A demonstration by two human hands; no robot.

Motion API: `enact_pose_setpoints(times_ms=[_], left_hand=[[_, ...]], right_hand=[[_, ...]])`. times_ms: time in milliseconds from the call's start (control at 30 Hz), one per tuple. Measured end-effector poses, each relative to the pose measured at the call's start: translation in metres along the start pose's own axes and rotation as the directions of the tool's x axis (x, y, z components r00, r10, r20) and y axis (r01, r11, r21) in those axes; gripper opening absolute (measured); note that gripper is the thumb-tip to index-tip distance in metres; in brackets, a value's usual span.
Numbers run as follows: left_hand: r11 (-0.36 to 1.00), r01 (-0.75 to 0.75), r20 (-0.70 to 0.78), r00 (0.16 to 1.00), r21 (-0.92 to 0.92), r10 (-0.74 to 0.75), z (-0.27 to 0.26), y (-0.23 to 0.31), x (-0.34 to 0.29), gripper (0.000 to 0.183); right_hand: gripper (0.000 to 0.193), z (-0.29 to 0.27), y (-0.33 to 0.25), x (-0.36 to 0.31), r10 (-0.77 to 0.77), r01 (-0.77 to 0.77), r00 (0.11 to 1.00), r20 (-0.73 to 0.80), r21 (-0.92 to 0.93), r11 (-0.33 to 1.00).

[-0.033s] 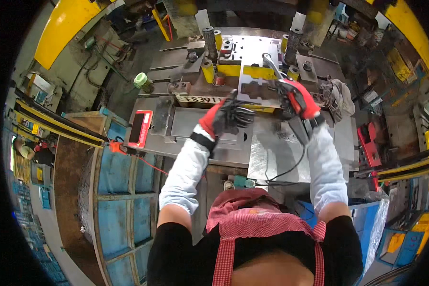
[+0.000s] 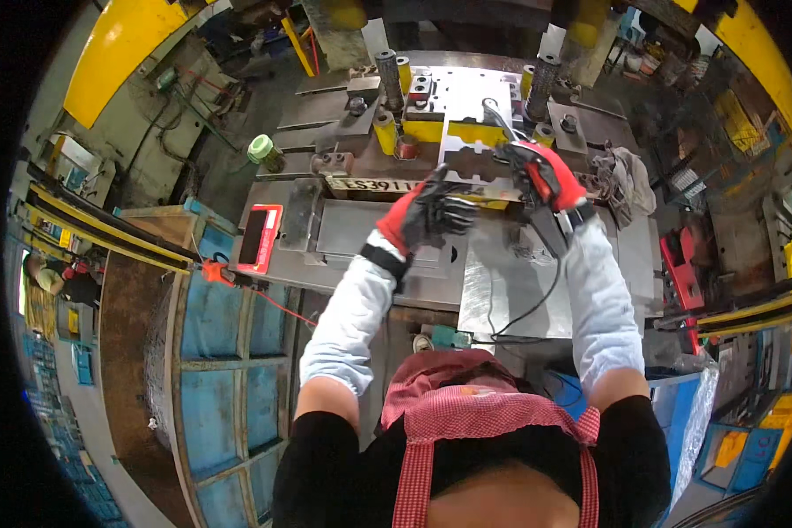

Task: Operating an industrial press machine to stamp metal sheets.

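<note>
In my right hand (image 2: 544, 180), gloved in red and black, is a long-handled metal pick-up tool (image 2: 504, 123) with a round end. A dark cord hangs from its handle. The round end rests on a shiny thin metal sheet (image 2: 468, 113) with a notched outline, lying over the front of the die (image 2: 424, 130). My left hand (image 2: 431, 216), in a matching glove, hovers left of the right one above the bench's near edge. Its thumb and fingers are apart and nothing is in it. Whether it touches the sheet's near edge cannot be seen.
Dark guide posts (image 2: 387, 77) and yellow cylinders (image 2: 385, 132) flank the die. A red-framed panel (image 2: 260, 238) and a green-lidded jar (image 2: 262, 150) are at left. A grey rag (image 2: 627, 180) lies at right. A flat metal plate (image 2: 519, 304) sits before me, beside a blue bin (image 2: 229, 321).
My left hand has shifted slightly right, its fingers more spread. The right hand with the tool and the metal sheet has moved a little, the sheet slightly farther toward the die.
</note>
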State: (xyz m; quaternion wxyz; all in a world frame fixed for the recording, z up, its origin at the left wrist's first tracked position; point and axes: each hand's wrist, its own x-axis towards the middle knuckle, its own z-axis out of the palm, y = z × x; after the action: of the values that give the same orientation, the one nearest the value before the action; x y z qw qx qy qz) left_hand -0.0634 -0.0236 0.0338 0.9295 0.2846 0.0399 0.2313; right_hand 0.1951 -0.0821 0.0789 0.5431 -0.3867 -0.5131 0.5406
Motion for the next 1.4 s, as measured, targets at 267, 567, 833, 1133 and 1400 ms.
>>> enact_pose_setpoints(times_ms=[267, 567, 833, 1133, 1400], left_hand=[[0.977, -0.214, -0.240, 0.949, -0.016, 0.204, -0.020, -0.020, 0.070, 0.048], [0.965, -0.260, -0.176, 0.951, -0.024, 0.252, -0.017, -0.024, 0.057, 0.050], [0.964, -0.265, -0.269, 0.931, -0.034, 0.247, -0.011, -0.030, 0.058, 0.053], [0.954, -0.295, -0.337, 0.905, -0.054, 0.261, -0.023, -0.035, 0.067, 0.042], [0.937, -0.350, -0.367, 0.873, -0.012, 0.321, -0.009, -0.040, 0.066, 0.044]], right_hand=[[0.025, -0.030, 0.039, 0.058, -0.284, 0.289, 0.953, 0.108, -0.611, 0.737], [0.021, 0.001, 0.018, 0.029, -0.266, 0.266, 0.956, 0.123, -0.748, 0.608], [0.026, 0.002, 0.026, 0.028, -0.174, 0.199, 0.980, 0.099, -0.562, 0.803], [0.016, 0.021, 0.027, 0.020, -0.013, -0.003, 0.970, -0.242, -0.063, 0.998], [0.021, 0.019, 0.013, 0.002, 0.158, -0.182, 0.959, -0.234, -0.085, 0.980]])
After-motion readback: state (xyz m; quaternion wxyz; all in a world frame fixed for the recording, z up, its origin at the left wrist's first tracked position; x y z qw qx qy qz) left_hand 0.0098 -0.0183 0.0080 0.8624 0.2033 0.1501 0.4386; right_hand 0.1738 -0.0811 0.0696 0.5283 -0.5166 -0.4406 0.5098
